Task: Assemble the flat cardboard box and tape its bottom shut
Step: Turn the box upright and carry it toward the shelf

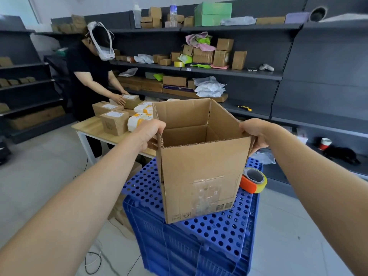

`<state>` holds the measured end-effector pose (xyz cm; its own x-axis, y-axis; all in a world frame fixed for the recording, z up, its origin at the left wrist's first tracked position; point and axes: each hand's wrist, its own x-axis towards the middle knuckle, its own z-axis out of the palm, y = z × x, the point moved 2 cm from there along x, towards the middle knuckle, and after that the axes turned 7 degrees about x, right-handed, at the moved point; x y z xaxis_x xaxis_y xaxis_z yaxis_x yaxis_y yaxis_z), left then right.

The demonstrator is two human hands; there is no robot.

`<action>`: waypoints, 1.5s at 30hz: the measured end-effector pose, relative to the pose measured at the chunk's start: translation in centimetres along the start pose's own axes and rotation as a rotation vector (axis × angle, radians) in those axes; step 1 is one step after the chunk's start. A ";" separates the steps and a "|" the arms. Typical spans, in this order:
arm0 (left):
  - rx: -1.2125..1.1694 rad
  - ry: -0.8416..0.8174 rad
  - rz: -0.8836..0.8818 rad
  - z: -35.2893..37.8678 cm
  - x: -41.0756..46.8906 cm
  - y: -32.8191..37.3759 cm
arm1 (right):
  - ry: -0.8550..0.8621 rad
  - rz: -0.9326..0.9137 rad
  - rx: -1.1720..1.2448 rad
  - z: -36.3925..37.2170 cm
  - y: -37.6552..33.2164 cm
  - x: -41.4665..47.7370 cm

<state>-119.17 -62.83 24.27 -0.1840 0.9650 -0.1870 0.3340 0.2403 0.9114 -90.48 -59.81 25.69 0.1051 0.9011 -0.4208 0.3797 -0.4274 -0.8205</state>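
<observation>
A brown cardboard box (pixel 201 176) stands upright and squared open on a blue perforated crate lid (pixel 219 222). Its top flaps are up and I can see down into it. Old clear tape marks its near face. My left hand (pixel 150 133) grips the top left corner of the near wall. My right hand (pixel 255 132) grips the top right corner. A tape roll with an orange and yellow rim (pixel 253 181) lies on the crate just right of the box, partly hidden behind it.
The blue crate (pixel 191 248) stands on a grey tiled floor. Behind it a wooden table (pixel 93 128) holds several packed boxes, and a person in black (pixel 89 80) works there. Dark shelves (pixel 258 74) with parcels line the back and right. A cable lies on the floor at lower left.
</observation>
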 end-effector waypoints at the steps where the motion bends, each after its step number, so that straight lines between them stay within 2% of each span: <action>1: -0.004 0.031 0.003 -0.4 0.2 0.1 | -0.017 0.009 0.013 0.1 0.0 -0.1; 4: 0.002 0.134 -0.010 -1.5 0.8 0.2 | -0.120 0.036 0.030 1.2 0.1 -0.9; 6: 0.034 0.089 -0.054 -1.5 1.0 0.0 | -0.132 0.035 0.043 2.0 0.1 -0.9; 9: 0.139 -0.072 -0.131 -1.1 0.7 -0.5 | -0.041 -0.028 0.003 2.5 0.2 -0.7; 10: 0.141 -0.079 -0.126 -1.0 0.7 -0.6 | -0.017 -0.051 -0.005 2.6 0.1 -0.6; 12: 0.151 -0.027 -0.080 -1.1 1.2 -0.4 | 0.041 -0.098 -0.011 2.7 -0.2 -0.4; 15: 0.288 0.106 -0.034 -1.6 1.2 0.1 | 0.153 -0.169 -0.043 2.9 -0.8 0.0; 19: 0.579 0.039 -0.020 -2.2 1.5 -0.3 | 0.236 -0.212 -0.079 3.0 -0.9 0.0; 22: 0.493 0.105 0.025 -3.6 2.4 0.1 | 0.277 -0.246 -0.038 2.5 -1.4 -0.4; 26: 0.366 0.225 0.182 -4.5 2.4 3.0 | 0.320 -0.315 0.035 1.4 -3.1 -1.2; 29: 0.295 0.238 0.303 -4.2 2.7 5.1 | 0.387 -0.360 0.104 0.1 -4.4 -1.6; 32: 0.233 0.248 0.352 -2.9 3.2 6.9 | 0.463 -0.394 0.149 -2.0 -4.9 -1.6; 39: 0.135 0.217 0.469 4.5 4.8 11.4 | 0.570 -0.407 0.272 -9.9 -3.3 0.5; 45: 0.121 0.137 0.517 17.0 7.1 16.6 | 0.648 -0.377 0.333 -21.1 1.3 4.2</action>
<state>-99.22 -50.22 31.83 -0.0842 0.9399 0.3309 0.5152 -0.2432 0.8218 -70.17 -55.04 31.00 0.5735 0.8089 0.1296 0.2137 0.0050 -0.9769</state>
